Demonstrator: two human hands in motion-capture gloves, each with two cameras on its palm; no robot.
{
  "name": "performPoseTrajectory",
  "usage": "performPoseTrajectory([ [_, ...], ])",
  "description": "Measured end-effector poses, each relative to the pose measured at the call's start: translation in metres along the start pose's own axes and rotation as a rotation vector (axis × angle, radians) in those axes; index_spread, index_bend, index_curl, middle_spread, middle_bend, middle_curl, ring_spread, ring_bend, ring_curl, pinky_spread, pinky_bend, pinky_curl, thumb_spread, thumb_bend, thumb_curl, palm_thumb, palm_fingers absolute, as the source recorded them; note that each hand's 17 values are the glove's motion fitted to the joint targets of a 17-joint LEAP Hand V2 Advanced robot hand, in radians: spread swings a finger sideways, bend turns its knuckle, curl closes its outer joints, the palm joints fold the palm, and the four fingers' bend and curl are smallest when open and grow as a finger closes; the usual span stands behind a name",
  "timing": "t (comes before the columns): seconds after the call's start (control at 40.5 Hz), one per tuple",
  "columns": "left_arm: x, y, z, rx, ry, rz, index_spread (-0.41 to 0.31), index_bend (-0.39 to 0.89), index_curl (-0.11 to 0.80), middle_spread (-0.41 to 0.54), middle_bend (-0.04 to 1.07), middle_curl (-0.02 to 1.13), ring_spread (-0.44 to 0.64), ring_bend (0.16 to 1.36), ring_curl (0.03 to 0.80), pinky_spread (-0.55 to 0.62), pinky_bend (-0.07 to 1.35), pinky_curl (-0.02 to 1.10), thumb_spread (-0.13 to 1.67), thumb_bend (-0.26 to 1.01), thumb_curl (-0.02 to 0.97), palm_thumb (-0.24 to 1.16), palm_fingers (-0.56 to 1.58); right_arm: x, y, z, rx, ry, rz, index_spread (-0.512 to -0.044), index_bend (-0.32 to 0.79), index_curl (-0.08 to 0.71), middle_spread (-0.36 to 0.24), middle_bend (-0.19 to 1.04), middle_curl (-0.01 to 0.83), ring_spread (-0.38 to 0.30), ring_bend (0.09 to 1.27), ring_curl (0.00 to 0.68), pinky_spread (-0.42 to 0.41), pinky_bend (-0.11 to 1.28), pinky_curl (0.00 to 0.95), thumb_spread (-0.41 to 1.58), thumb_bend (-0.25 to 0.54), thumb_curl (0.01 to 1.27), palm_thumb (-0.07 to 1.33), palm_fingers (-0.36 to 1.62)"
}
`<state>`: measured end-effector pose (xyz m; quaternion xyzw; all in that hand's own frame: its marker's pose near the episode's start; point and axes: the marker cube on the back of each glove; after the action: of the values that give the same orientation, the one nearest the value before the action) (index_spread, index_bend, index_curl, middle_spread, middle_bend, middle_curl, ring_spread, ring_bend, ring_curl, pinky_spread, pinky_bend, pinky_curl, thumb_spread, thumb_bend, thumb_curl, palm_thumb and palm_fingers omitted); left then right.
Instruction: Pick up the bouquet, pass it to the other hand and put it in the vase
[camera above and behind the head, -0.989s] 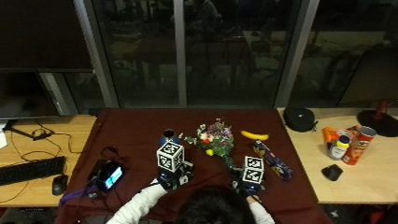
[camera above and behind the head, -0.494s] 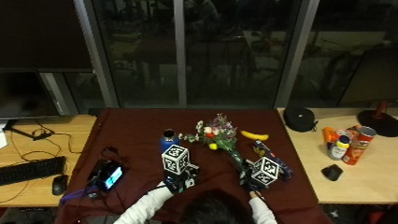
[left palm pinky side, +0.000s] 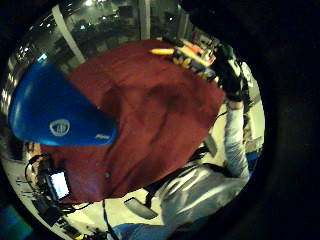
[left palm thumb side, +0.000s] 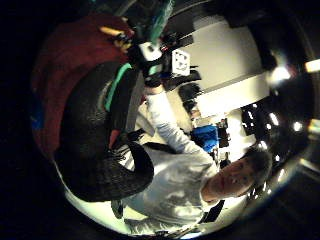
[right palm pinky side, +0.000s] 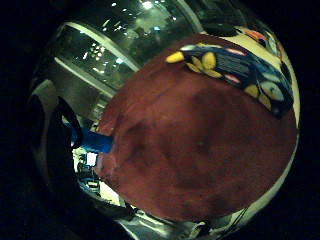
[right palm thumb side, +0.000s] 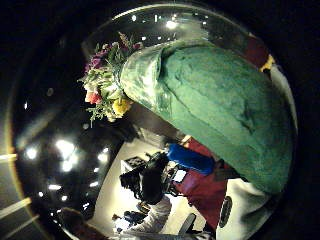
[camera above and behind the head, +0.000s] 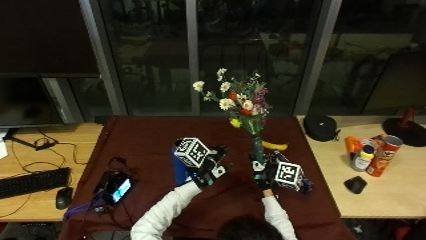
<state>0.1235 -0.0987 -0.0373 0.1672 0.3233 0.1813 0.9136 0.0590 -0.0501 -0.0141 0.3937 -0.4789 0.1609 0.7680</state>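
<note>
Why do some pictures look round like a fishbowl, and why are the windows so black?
The four palm views come from very wide lenses, so each bends into a circle with dark edges, and the long green-wrapped bouquet bulges huge. In the outside view it is dark outside, so the windows look black with faint reflections, while the dark red tablecloth is evenly lit from indoors.

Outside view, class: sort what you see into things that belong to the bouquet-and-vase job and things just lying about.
Belong to the job:
bouquet
blue vase
right hand, holding the bouquet upright
left hand, beside the vase

Lying about:
banana
crisp can
computer mouse
keyboard
</note>
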Motion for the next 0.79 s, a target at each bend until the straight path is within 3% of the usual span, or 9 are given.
performPoseTrajectory([
  [0.148,0.028,-0.026,-0.002,0.026,0.391,-0.017,-0.013,0.20,0.379,0.177,0.16,0.34,0.33,0.52,0.251,0.34,0.24,0.30,1.27,-0.02,0.277,0.30,0.36,-0.040,0.007,0.020,0.020,-0.180,-0.126,-0.223,0.50,0.490,-0.171,0.85,0.628,-0.187,0.98,0.533,-0.261,0.67,0.448,0.98,0.019,0.39,0.95,1.43],
  [0.222,0.039,-0.037,-0.001,0.062,0.530,0.056,0.020,0.10,0.350,0.215,0.13,0.33,0.32,0.55,0.266,0.33,0.32,0.33,1.25,0.01,0.301,0.37,0.28,-0.063,0.012,0.032,0.025,-0.316,-0.272,-0.218,0.48,0.497,-0.170,0.86,0.630,-0.184,0.99,0.537,-0.259,0.68,0.454,0.94,0.021,0.43,0.99,1.41],
  [0.272,0.044,-0.044,0.001,0.090,0.551,0.114,0.040,0.07,0.328,0.232,0.15,0.33,0.33,0.58,0.275,0.33,0.36,0.34,1.23,0.01,0.307,0.39,0.24,-0.072,0.015,0.038,0.021,-0.351,-0.325,-0.216,0.48,0.501,-0.170,0.86,0.630,-0.183,1.00,0.540,-0.258,0.69,0.458,0.92,0.014,0.44,1.00,1.41],
  [0.321,0.044,-0.046,0.005,0.083,0.571,0.048,0.055,0.04,0.304,0.258,0.15,0.32,0.33,0.59,0.279,0.33,0.39,0.35,1.20,0.01,0.318,0.42,0.18,-0.075,0.018,0.043,0.022,-0.333,-0.387,-0.216,0.47,0.506,-0.167,0.86,0.632,-0.182,1.00,0.541,-0.257,0.69,0.460,0.90,0.006,0.46,1.01,1.40],
  [0.346,0.044,-0.047,0.007,0.075,0.588,0.005,0.054,0.10,0.314,0.253,0.16,0.32,0.33,0.59,0.283,0.33,0.39,0.35,1.21,0.00,0.317,0.42,0.21,-0.075,0.019,0.045,0.021,-0.327,-0.406,-0.215,0.47,0.507,-0.165,0.86,0.631,-0.182,1.00,0.541,-0.257,0.70,0.461,0.88,-0.001,0.46,1.01,1.40],
  [0.42,0.041,-0.052,0.012,0.078,0.657,-0.033,0.080,0.02,0.267,0.284,0.17,0.32,0.34,0.64,0.294,0.33,0.44,0.37,1.15,-0.02,0.327,0.42,0.11,-0.074,0.027,0.053,-0.012,-0.363,-0.323,-0.215,0.46,0.514,-0.163,0.87,0.631,-0.181,1.01,0.543,-0.256,0.70,0.464,0.85,-0.010,0.49,1.02,1.40],
  [0.667,0.018,-0.080,0.031,0.072,0.826,-0.066,0.099,0.06,0.199,0.303,0.23,0.34,0.34,0.70,0.304,0.34,0.49,0.37,1.04,-0.04,0.344,0.39,0.07,-0.072,0.043,0.069,-0.078,-0.452,-0.181,-0.213,0.44,0.538,-0.157,0.87,0.631,-0.179,1.01,0.543,-0.257,0.71,0.470,0.76,-0.018,0.55,1.04,1.39],
  [0.791,0.019,-0.086,0.036,0.103,0.866,-0.102,0.100,0.09,0.188,0.303,0.25,0.35,0.34,0.72,0.308,0.34,0.50,0.37,1.01,-0.03,0.351,0.39,0.09,-0.057,0.040,0.081,-0.054,-0.295,-0.343,-0.211,0.43,0.550,-0.154,0.87,0.631,-0.179,1.01,0.543,-0.255,0.70,0.469,0.74,-0.017,0.58,1.04,1.39],
])
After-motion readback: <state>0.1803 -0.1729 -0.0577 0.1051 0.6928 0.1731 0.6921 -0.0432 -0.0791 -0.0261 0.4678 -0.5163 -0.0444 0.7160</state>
